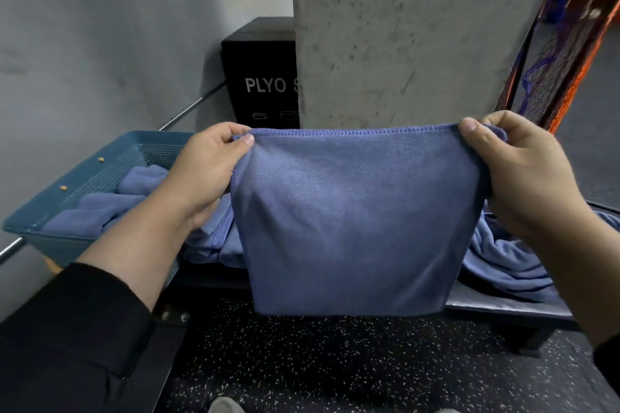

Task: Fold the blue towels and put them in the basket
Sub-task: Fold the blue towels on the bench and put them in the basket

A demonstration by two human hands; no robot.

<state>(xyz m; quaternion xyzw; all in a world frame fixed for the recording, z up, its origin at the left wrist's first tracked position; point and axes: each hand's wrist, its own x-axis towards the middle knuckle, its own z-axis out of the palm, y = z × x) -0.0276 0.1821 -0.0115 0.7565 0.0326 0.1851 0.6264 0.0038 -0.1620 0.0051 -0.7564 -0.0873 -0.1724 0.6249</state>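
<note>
**Towel held up by its top corners, mid-fold**

I have the towel [352, 221] hanging in the air in front of me, over the bench [503, 303]. My left hand [208, 171] pinches the upper left corner, thumb on the near face and fingers curled behind. My right hand [516, 178] does the same at the upper right corner, with a little cloth bunched over its fingers. The stitched top edge runs taut and nearly level between them. The cloth hangs flat and looks already doubled, though I cannot tell that for certain.

To do this fold well, I would keep the top edge tight and level, then bring the two corners together so the side edges meet squarely. Any slack lets the lower hem drift and the halves go askew. Lowering the towel onto the bench first would make it easier to smooth.

The basket [40, 208] sits to my left, just beside the bench, with folded towels [100, 208] already inside. A loose pile [503, 261] of blue cloth lies on the bench behind the hanging towel, so more work remains.
</note>
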